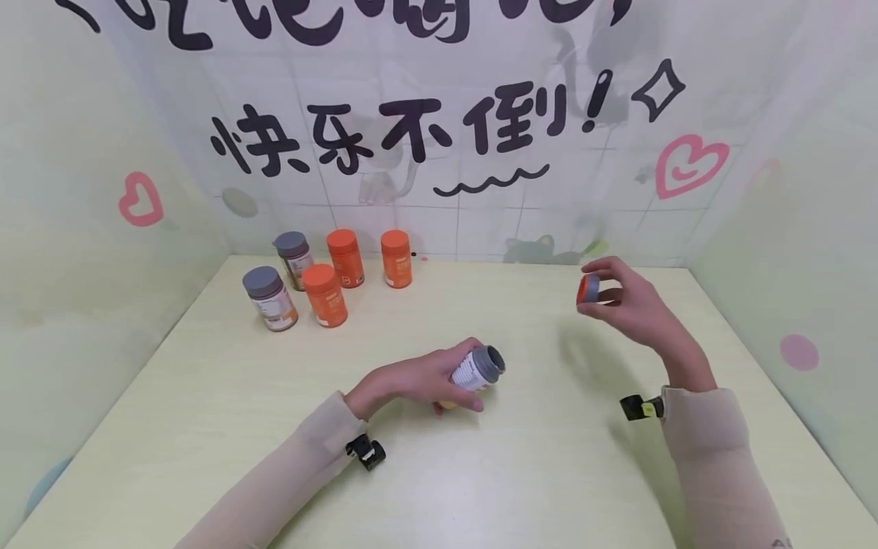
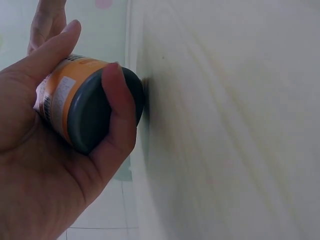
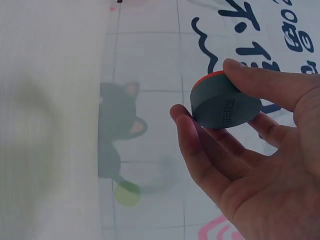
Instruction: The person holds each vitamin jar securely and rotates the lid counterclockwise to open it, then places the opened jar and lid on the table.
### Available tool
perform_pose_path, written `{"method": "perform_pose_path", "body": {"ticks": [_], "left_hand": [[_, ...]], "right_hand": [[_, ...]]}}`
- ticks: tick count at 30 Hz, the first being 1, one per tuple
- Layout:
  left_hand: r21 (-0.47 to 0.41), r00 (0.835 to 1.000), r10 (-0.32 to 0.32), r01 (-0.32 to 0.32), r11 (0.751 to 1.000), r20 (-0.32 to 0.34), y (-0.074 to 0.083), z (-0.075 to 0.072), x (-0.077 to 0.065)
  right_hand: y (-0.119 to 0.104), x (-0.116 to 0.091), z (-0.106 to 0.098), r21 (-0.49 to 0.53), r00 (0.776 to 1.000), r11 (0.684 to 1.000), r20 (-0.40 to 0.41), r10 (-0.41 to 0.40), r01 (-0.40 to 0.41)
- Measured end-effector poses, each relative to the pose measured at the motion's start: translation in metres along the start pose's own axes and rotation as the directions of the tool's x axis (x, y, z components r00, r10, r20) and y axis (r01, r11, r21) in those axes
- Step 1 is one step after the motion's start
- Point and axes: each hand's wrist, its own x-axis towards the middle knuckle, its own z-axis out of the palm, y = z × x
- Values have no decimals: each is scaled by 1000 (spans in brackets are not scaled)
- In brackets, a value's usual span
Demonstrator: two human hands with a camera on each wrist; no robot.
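Note:
My left hand (image 1: pixel 428 377) grips a pill bottle (image 1: pixel 473 372) just above the middle of the table. It leans over, its grey uncapped mouth turned right and up; whether anything is inside cannot be told. In the left wrist view, a finger curls across the dark base of the bottle (image 2: pixel 61 97), below its orange and white label. Off to the right, raised above the table, my right hand (image 1: pixel 638 309) pinches a grey cap (image 1: pixel 593 290) between thumb and fingers. The orange inside of the cap faces left. The right wrist view shows raised lettering on the grey cap (image 3: pixel 222 102).
At the back left of the table (image 1: pixel 206 396) stand several capped bottles: two with grey lids, such as the front one (image 1: pixel 274 305), and three orange ones, such as the nearest (image 1: pixel 325 297). A printed curtain (image 1: pixel 411 221) hangs along the back edge, with walls at both sides.

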Motion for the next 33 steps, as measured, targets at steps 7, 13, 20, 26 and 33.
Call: {"method": "perform_pose_path", "body": {"ticks": [7,13,20,26,33], "left_hand": [[10,1000,5,-5,1000,11,5,4,10],[-17,997,46,-47,999,-56,11,1,37],[-169,973,58,-97,981,-223,26,-2,97],[-125,940,79,-127,984,-333,40,0,144],[10,888,95,-101,995,-451,50,0,185]], "right_hand": [[27,-6,-28,34,989,991,-67,129,-127],[48,-5,-44,53,976,985,-139,168,-162],[64,-9,-56,125,960,979,-210,188,-164],[71,-10,-56,170,942,967,-246,229,-191],[78,-14,-52,236,936,955,-255,241,-181]]}}
